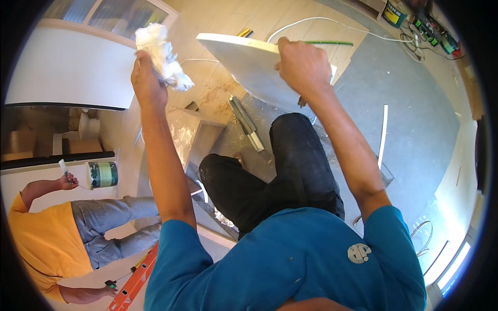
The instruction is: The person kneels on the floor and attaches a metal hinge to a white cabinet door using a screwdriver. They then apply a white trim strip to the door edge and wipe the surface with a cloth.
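Observation:
My left hand (149, 80) is closed around a crumpled white rag (164, 56), held up at the upper left of the panel. On the right, my right hand (306, 66) grips the top edge of a white board (249, 67), which stands tilted on its edge in front of my knees. Its lower edge reaches toward the floor near my right knee. The rag and the board are apart. A small dark item (302, 101) shows below my right hand; I cannot make out what it is.
A wooden box (194, 129) and metal strips (246, 124) lie before my knees among shavings. A white cable (321, 19) crosses the floor. At left, a co-worker in an orange shirt (49, 233) holds a paint bucket (102, 174) beside an orange level (136, 280). Tools (428, 28) stand far right.

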`<state>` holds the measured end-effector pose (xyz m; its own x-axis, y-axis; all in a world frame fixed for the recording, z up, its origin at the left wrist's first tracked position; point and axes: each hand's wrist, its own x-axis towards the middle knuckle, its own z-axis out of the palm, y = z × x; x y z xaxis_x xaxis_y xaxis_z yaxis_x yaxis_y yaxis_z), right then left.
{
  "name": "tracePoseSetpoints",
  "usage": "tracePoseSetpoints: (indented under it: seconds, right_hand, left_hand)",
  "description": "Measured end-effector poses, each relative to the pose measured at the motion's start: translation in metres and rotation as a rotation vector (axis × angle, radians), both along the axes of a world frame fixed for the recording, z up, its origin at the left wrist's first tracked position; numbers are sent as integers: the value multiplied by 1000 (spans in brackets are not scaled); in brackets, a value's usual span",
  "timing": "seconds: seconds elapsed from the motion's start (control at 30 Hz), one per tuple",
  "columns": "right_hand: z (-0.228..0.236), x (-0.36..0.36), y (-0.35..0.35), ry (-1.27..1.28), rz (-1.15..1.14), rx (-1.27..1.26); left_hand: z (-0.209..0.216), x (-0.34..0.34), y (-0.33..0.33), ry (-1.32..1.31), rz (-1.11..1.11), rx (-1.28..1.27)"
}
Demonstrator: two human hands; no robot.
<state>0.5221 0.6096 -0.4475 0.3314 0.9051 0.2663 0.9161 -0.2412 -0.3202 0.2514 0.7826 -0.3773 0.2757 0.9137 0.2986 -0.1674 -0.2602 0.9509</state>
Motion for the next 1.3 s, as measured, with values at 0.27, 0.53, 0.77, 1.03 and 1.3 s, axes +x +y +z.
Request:
tracePoseSetpoints:
  seconds: [0.27, 0.53, 0.77, 1.03, 1.3]
  right_hand:
    - [-16, -19, 4, -17, 32, 33]
    - [-29, -25, 14, -131, 14, 63]
    - [-52, -25, 36, -144, 26, 90]
    - [-51, -31, 40, -111, 0, 79]
    - [-38, -27, 29, -186, -17, 117]
  left_hand:
    - [-118, 126, -70, 544, 163, 1073]
    - [-145, 119, -1, 680, 234, 903]
    - [-158, 106, 92, 721, 397, 657]
    - [-94, 92, 72, 327, 680, 885]
    - [-103, 85, 12, 649, -116, 806]
